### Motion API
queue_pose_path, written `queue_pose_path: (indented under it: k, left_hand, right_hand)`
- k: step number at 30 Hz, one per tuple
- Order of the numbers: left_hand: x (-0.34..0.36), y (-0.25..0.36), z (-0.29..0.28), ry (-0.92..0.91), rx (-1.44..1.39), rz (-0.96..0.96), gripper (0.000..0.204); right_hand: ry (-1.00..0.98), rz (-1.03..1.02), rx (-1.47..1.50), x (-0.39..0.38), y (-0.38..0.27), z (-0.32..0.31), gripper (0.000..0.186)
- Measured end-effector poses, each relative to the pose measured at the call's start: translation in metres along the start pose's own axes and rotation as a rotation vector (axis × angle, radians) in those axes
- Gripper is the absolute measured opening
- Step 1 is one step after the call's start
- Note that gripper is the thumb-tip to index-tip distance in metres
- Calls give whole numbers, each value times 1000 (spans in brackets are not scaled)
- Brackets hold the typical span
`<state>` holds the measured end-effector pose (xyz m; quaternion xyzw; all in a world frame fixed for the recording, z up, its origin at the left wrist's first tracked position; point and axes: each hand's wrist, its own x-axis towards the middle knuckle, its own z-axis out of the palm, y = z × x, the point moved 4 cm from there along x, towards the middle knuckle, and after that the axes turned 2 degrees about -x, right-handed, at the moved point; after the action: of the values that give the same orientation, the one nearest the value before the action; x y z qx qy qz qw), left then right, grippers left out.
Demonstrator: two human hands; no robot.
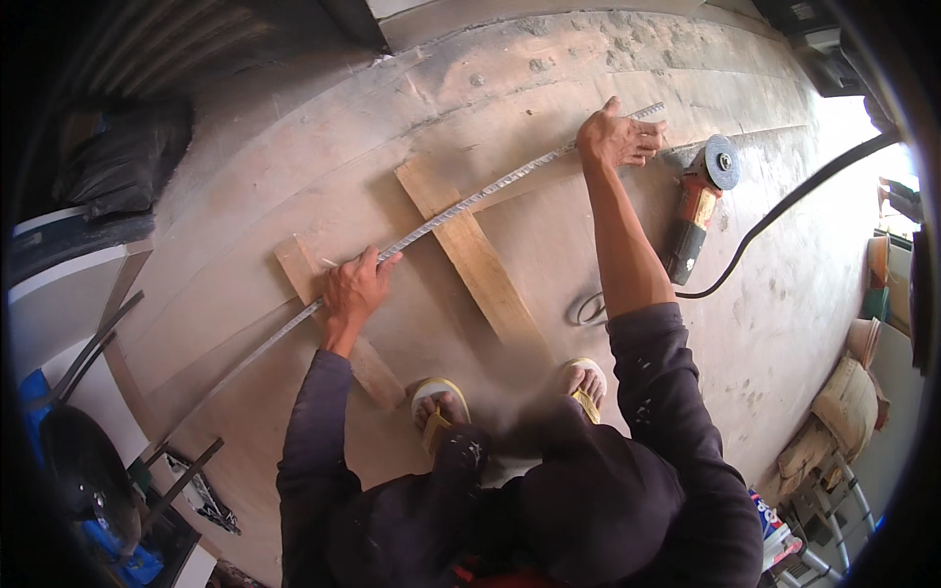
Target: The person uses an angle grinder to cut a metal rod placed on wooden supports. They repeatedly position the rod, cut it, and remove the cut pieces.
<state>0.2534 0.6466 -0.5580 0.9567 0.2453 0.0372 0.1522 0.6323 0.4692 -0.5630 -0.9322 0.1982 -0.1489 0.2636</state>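
Holding ribbed bar (480, 197) near white-marked grinder (697, 208)

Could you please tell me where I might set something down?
Bare floor lies right of the right sleeve, this side of the black cable, and between the long wooden board and short wooden board, this side of the rebar. It is crowded around the right hand, angle grinder and rebar's end.

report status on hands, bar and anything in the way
Left hand holding ribbed bar; right hand near bar's far end, grip unclear. Bar crosses two wooden boards. Angle grinder near right hand, off bar.
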Motion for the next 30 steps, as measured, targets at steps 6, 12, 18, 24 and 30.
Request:
queue_pose_path:
  k: [6,12,18,24,30]
  left_hand:
    - [5,5,3,-33,53,-21,44]
    - [14,12,-6,-30,40,-60,53]
    - [18,6,-11,-31,-17,-50,58]
    - [14,8,-14,-157,-71,-40,60]
    - [18,8,-17,-157,-143,-40,65]
  right_hand:
    - [-78,-97,-156,5,-7,3,96]
    - [-551,321,1175,47,29,46,41]
    - [-956,851,1483,60,6,30,34]
    - [-574,721,1352,53,3,4,39]
    - [-570,711,1354,56,8,8,36]
